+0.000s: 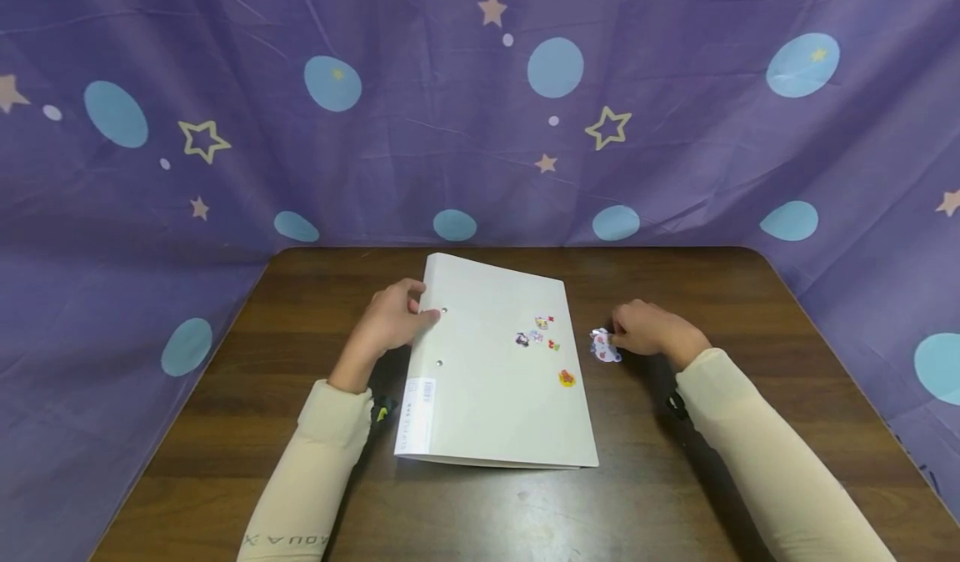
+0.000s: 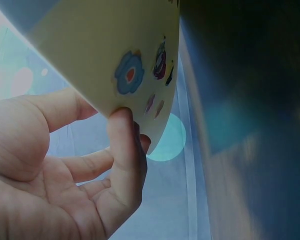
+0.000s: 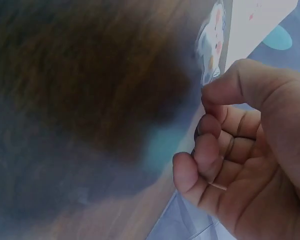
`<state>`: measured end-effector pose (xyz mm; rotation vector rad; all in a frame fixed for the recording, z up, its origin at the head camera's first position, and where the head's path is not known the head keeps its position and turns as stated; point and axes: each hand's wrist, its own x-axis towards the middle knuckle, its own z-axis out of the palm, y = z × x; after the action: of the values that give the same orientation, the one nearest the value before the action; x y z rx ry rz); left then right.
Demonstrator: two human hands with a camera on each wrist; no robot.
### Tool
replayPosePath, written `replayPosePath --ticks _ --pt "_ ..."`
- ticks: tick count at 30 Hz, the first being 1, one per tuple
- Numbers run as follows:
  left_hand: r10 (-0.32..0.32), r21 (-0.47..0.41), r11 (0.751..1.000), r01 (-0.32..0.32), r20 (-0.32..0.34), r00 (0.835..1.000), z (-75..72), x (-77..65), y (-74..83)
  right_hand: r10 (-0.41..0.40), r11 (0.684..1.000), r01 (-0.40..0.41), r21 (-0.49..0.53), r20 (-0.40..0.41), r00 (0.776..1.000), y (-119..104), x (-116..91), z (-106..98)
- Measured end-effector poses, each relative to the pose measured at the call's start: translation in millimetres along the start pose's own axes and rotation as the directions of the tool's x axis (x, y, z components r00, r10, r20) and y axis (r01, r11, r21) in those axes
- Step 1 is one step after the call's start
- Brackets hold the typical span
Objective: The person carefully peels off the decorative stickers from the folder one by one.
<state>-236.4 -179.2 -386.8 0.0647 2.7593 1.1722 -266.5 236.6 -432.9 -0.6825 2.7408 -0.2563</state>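
Note:
A white clip file (image 1: 502, 420) is on the wooden table, its spine toward the left and several small stickers on the right part of its cover. My left hand (image 1: 392, 316) grips the file by its spine edge, thumb on the cover side. The left wrist view shows a blue flower sticker (image 2: 129, 72) and other stickers on the surface near those fingers. To the right of the file, my right hand (image 1: 654, 330) pinches a white animal-shaped sticker (image 1: 603, 347) between thumb and finger. In the right wrist view this sticker (image 3: 213, 42) stands up from the fingertips, seen nearly edge-on.
The brown table (image 1: 247, 429) reaches back to a purple curtain (image 1: 450, 112) printed with stars and blue ovals. A pale label (image 1: 415, 418) covers the lower end of the file's spine. Two metal rivets show near the spine.

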Motion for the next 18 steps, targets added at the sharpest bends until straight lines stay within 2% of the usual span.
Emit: replayPosePath --ticks 11,18 --pt "-0.005 0.001 1.000 0.005 0.002 1.000 -0.3 0.2 -0.3 0.030 1.000 -0.031 -0.003 -0.072 0.997 0.5 -1.4 -3.5" --pt "-0.004 -0.007 1.000 0.004 0.003 1.000 0.4 0.4 -0.6 -0.004 0.999 -0.002 -0.039 -0.141 0.990 1.0 -3.9 -6.6"
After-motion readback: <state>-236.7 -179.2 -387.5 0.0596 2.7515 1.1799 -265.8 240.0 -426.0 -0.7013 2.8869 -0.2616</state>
